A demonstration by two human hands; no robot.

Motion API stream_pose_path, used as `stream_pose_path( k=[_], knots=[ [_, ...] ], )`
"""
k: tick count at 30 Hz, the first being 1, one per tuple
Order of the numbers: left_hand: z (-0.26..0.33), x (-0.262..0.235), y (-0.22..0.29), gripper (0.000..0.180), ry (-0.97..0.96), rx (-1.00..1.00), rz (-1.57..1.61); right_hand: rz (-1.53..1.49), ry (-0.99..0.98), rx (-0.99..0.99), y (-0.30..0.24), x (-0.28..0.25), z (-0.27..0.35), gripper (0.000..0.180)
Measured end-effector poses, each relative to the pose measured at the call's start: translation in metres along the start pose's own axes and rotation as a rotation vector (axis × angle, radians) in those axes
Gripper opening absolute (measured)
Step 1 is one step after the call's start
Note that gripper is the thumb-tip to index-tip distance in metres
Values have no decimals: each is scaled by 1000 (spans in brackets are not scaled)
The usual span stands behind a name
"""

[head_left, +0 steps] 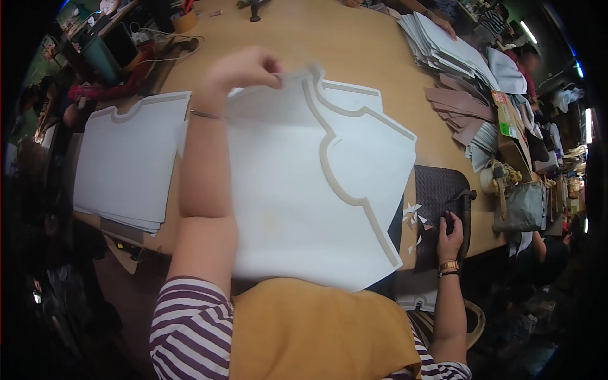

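Mustard-yellow apron [316, 332] nearest. Right hand [449, 239] clasped around dark tool [465, 212] on woven mat [437, 190]. Left hand [244, 68] pinching far edge of large white cut sheet [297, 209], lifted above table [354, 44]. Risk: thin sheet creasing or slipping from one-handed pinch.

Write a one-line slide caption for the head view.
Left hand lifts a white cut sheet by its top edge while right hand grips a dark tool at the wooden table.
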State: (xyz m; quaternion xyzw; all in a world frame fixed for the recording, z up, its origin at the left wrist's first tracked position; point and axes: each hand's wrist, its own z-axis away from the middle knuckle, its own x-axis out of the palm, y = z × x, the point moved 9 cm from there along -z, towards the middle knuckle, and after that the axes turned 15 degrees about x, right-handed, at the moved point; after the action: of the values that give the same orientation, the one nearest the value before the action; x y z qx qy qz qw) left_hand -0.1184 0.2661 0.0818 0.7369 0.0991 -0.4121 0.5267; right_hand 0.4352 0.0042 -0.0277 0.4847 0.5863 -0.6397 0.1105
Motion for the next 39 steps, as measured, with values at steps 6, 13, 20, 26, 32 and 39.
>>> stream_pose_path(
  k=[6,13,20,26,32,39],
  knots=[
    [15,97,164,12,-18,469,-336,64,20,-2,1,-2,0,28],
    [25,148,193,10,-387,344,-456,24,3,-7,-1,-1,0,26],
    [11,73,145,36,-59,94,-238,35,38,32,24,-8,-27,26],
    [57,0,-58,60,-86,-410,-712,110,34,-21,10,-3,-34,29],
    [94,12,-97,64,77,-458,-830,93,28,0,16,-3,-33,28],
    [100,14,-96,63,102,-524,-740,138,66,-39,16,-7,-33,28]
  ],
)
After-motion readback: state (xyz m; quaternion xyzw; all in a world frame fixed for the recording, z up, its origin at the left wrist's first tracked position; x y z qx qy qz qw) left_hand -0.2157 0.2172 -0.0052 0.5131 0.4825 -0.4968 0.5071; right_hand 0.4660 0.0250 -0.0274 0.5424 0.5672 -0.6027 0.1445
